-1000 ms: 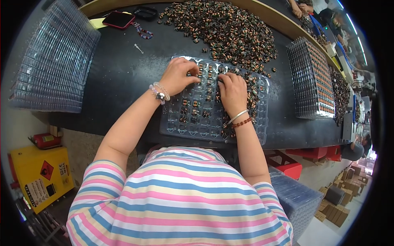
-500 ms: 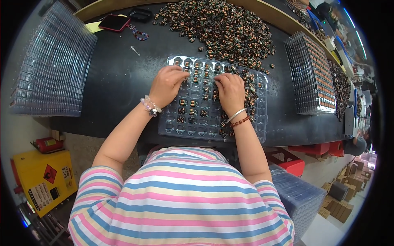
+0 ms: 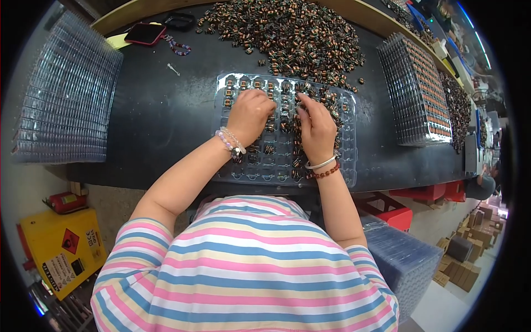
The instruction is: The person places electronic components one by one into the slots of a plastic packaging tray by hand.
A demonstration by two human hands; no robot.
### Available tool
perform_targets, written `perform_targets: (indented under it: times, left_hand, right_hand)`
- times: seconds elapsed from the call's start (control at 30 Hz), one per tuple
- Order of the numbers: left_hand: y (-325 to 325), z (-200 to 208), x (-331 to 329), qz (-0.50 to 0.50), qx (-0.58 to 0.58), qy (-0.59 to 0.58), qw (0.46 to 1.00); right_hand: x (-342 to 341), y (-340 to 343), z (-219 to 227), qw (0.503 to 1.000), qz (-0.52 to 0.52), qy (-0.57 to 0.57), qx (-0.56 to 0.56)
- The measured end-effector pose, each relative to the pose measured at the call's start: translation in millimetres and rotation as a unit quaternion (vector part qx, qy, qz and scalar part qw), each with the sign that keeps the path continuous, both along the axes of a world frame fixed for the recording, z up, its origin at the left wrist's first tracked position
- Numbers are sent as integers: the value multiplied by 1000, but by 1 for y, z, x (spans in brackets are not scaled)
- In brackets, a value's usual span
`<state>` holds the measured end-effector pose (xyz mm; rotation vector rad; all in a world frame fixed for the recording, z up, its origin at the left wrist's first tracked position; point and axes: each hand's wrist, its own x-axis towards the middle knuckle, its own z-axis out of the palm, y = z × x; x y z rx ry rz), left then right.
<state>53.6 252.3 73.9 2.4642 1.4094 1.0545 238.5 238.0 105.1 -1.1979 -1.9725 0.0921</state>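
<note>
Your clear compartment tray [image 3: 343, 166] lies on the black worktop [image 3: 155, 122] right in front of you, partly filled with small copper-wound coils [image 3: 269, 149]. Your left hand [image 3: 250, 115] and right hand [image 3: 316, 128] rest on it, fingers curled over coils; whether they pinch any, you cannot tell. Beyond lies one loose coil heap [image 3: 287, 39]. Two tray stacks flank you: empty [image 3: 66, 94] left, filled [image 3: 417, 94] right. One phone [image 3: 145, 34] sits far left.

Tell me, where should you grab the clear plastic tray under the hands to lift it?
Probably by the near long rim of the clear tray, from the person's side, one hand toward each end. It lies flat, its pockets hold small coil parts, and both hands cover the middle.
</note>
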Motion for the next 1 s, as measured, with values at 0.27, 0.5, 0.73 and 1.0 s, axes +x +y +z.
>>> perform_targets:
  times: [0.27, 0.5, 0.73, 1.0]
  left_hand:
    - [-2, 15, -10, 28, -53, -41, 997]
    - [-27, 14, 2, 25, -25, 91, 995]
    - [-25, 11, 10, -4, -1, 67, 998]
    - [-16, 16, 10, 23, -70, 60, 995]
  right_hand:
    - [5, 4, -12, 973, 16, 197, -119]
    - [6, 0, -12, 929, 29, 319, -186]
    - [9, -2, -13, 937, 24, 308, -165]
    - [15, -2, -11, 946, 29, 298, -126]
